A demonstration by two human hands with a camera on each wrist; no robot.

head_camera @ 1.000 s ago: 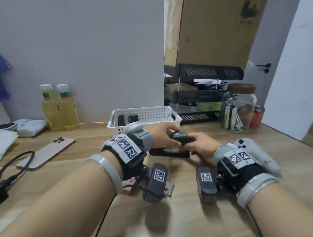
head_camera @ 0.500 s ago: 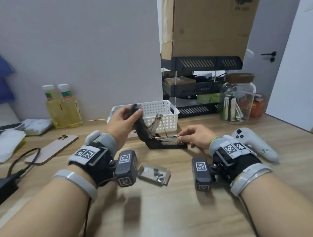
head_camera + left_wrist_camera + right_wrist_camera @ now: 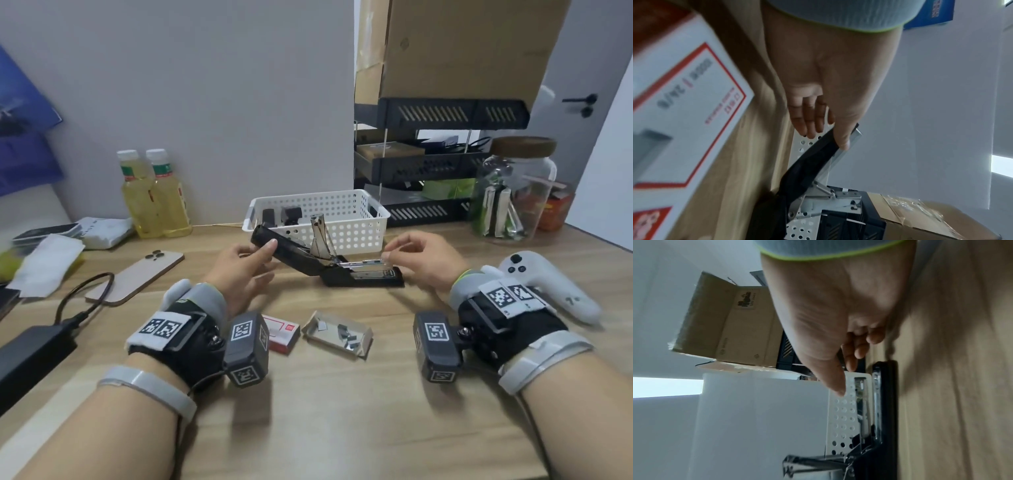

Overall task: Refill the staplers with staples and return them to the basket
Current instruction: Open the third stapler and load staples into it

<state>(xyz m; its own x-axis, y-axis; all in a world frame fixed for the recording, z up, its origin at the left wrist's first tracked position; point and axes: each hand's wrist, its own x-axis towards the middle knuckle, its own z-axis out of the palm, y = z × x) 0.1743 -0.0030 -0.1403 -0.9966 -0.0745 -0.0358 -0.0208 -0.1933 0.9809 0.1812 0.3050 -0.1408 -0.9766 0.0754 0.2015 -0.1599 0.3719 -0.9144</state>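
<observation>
**Stapler opened wide, magazine waiting for a strip**

The left hand (image 3: 239,270) held the stapler's (image 3: 359,274) black top cover (image 3: 284,248) swung back, thumb pressed on its upper face near the free end and the other fingers loosely extended beneath it; the left wrist view showed the thumb (image 3: 842,139) lying along the cover's edge. The right hand (image 3: 421,260) hovered at the front end of the exposed metal magazine (image 3: 363,263), thumb and forefinger close together in a pinch. Whether they had hold of a strip of staples or only touched the rail could not be told; the right wrist view showed the thumb tip (image 3: 838,389) beside the channel but nothing clearly between the fingers.

The stapler's base sat flat on the wooden table (image 3: 342,428), just in front of the white perforated basket (image 3: 356,222), in which other dark staplers lay. Nearer the person were the open tray of staples (image 3: 337,334) and its red-and-white box (image 3: 282,334).

To do this step well, the cover would probably have to be kept fully back so the spring pusher cleared the channel, and the strip laid legs down, square to the rail, then slid home before the cover was closed. A tilted strip would likely jam.
</observation>
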